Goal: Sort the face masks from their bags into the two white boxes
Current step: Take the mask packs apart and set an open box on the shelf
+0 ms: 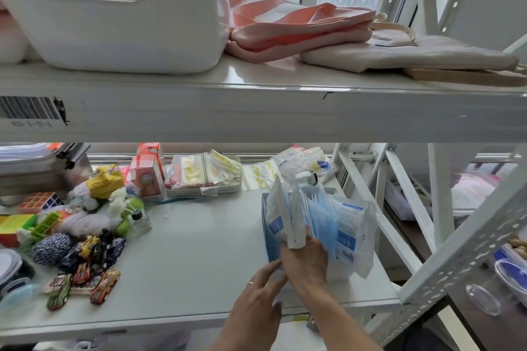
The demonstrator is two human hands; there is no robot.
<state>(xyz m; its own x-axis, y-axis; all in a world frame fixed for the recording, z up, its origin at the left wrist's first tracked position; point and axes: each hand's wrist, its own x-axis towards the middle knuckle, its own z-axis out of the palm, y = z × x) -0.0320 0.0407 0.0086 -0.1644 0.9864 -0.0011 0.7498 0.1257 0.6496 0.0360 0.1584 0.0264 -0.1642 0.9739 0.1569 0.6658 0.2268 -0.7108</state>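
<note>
On the right of the lower shelf stands a white box point(340, 271) stuffed with upright blue face masks point(320, 218) and blue-and-white mask bags point(352, 226). My right hand point(306, 258) reaches into it from the front and grips a bundle of white mask packets point(295, 232) that stick up above my fingers. More blue-printed bags point(273, 225) stand at the box's left side. My left hand point(263, 286), with a ring on it, rests with straight fingers against the box's near left side. A second white box cannot be made out.
Toy cars point(85, 279), puzzle cubes point(40, 201), yarn and a yellow figure point(104, 179) crowd the shelf's left. A tray of zip bags point(204, 177) sits at the back. The upper shelf edge point(256, 114) hangs above, bearing a white bin point(114, 23). A perforated post point(467, 239) slants at right.
</note>
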